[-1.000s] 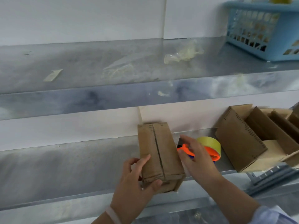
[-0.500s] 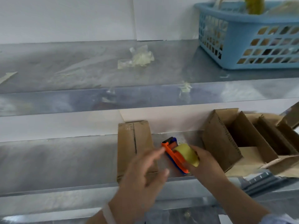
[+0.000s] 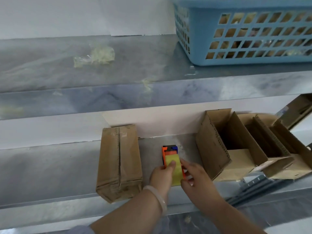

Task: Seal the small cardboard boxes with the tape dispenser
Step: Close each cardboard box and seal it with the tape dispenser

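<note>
I am holding the tape dispenser (image 3: 170, 153) low over the lower shelf (image 3: 50, 166), nearer its front edge than the back wall. My left hand (image 3: 160, 174) is curling round the dispenser's left side, with the thumb pressing on the yellow roll (image 3: 174, 173). My right hand (image 3: 199, 181) is lying against the orange right side, with the forefinger stretching along it. I cannot tell whether those fingers are clamping or only touching. A pale bracelet (image 3: 160, 200) is sitting on my left wrist. The closed cardboard box (image 3: 119, 162) is lying just left of my left hand, reaching from the back wall to the front edge, with a seam running along its top. The open boxes (image 3: 236, 149) are standing in a row toward the shelf's right end, flaps up. On the upper shelf (image 3: 135, 78) a blue basket (image 3: 244, 31) is sitting at the right end and a crumpled tape scrap (image 3: 96, 56) is lying left of it.
</note>
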Available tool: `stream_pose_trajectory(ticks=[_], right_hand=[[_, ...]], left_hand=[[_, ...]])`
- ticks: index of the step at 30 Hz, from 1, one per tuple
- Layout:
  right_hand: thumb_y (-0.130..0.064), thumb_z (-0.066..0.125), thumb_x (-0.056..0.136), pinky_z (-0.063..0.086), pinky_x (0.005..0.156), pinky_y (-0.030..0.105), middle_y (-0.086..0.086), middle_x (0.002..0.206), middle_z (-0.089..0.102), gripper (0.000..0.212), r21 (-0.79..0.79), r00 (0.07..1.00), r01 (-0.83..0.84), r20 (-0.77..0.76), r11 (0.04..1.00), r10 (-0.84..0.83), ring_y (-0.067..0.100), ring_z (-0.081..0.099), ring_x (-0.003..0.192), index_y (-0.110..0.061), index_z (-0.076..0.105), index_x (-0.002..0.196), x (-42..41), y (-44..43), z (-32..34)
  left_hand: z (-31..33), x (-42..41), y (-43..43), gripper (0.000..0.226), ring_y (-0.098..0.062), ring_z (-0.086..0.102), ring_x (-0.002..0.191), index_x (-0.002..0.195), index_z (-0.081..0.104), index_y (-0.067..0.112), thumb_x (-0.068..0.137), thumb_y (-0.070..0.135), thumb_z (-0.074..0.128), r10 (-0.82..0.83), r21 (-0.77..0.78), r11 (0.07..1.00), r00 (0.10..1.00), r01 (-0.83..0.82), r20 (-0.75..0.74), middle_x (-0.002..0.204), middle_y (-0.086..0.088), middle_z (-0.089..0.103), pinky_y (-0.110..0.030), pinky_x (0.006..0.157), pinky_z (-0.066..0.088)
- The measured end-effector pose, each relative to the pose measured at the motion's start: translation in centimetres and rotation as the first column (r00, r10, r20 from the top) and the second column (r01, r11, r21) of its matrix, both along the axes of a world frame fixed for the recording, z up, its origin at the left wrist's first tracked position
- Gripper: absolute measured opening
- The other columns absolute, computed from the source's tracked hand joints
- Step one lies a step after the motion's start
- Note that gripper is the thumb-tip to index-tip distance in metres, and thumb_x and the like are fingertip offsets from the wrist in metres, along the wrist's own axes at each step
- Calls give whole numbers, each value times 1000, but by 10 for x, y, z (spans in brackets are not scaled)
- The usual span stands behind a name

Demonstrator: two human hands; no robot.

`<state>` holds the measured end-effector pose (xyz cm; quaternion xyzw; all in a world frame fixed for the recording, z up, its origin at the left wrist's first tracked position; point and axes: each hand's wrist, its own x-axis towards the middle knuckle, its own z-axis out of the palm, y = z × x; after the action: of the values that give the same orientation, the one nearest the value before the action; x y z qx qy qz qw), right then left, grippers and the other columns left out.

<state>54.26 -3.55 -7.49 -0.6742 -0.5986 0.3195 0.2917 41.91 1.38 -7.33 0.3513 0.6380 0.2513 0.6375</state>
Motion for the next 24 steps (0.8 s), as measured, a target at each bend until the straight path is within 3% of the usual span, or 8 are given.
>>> stream_pose_trajectory(ticks=[5, 9, 11, 12, 15, 18, 21, 24], right_hand=[[-16, 53, 96, 44, 80, 11, -13, 112, 56, 36, 85, 983, 154, -110, 984, -145, -8, 53, 100, -43, 55, 120, 14, -8, 12], [-27, 43, 102, 50, 84, 25, -7, 122, 60, 28, -30, 819, 424, -413, 905, -398, 4, 58, 106, -37, 55, 125, 16, -13, 29], [-30, 38, 104, 52, 72, 22, 2, 115, 68, 31, -228, 634, 368, -648, 901, -423, 7, 67, 92, -23, 60, 124, 15, -12, 43], [-32, 35, 104, 53, 73, 28, 7, 111, 71, 37, -315, 455, 260, -794, 913, -404, 13, 70, 89, -15, 64, 121, 12, -11, 50], [-41, 32, 100, 57, 81, 44, 20, 120, 66, 53, -312, 65, -29, -949, 950, -309, 31, 69, 101, -6, 67, 120, 6, -9, 72], [-46, 40, 93, 57, 81, 46, 23, 123, 63, 55, -168, -13, -120, -985, 979, -170, 36, 66, 104, -7, 68, 118, 5, -6, 86], [-44, 57, 87, 55, 82, 47, 22, 122, 64, 50, -97, -31, -210, -994, 973, -105, 38, 65, 108, -6, 68, 118, 5, -3, 91], [-41, 87, 65, 53, 88, 50, 23, 130, 59, 77, -86, -35, -227, -995, 970, -96, 39, 59, 117, -6, 61, 128, 2, 5, 94]], left_hand=[[26, -1, -19, 19, -24, 66, 83, 88, 64, 18, 97, 34, 56, 16, 70, 997, 996, -22, 84, 85, -5, 69, -39, 80, 53], [57, -8, -36, 23, -30, 65, 101, 108, 64, 16, 92, 32, 59, 28, 23, 999, 938, -39, 345, 106, -12, 69, -40, 78, 54], [68, -13, -39, 39, -37, 63, 108, 115, 64, 13, 81, 33, 60, 54, 8, 998, 880, -65, 472, 111, -16, 70, -46, 85, 54], [72, -16, -39, 45, -39, 62, 111, 116, 63, 10, 78, 33, 59, 60, 9, 997, 850, -75, 523, 112, -17, 70, -50, 90, 52], [86, -25, -39, 48, -38, 61, 113, 121, 61, 7, 82, 32, 50, -6, 58, 998, 776, -40, 631, 117, -18, 68, -54, 94, 50], [90, -33, -37, 48, -33, 61, 115, 126, 60, 8, 90, 36, 42, -71, 85, 996, 757, 20, 650, 123, -16, 65, -47, 89, 54], [90, -40, -36, 51, -34, 55, 123, 130, 58, 6, 92, 36, 43, -102, 131, 991, 771, 24, 629, 128, -16, 62, -54, 104, 43], [90, -46, -37, 44, -29, 59, 116, 123, 65, 12, 91, 34, 44, -95, 113, 993, 790, 33, 605, 127, -13, 64, -47, 105, 43]])
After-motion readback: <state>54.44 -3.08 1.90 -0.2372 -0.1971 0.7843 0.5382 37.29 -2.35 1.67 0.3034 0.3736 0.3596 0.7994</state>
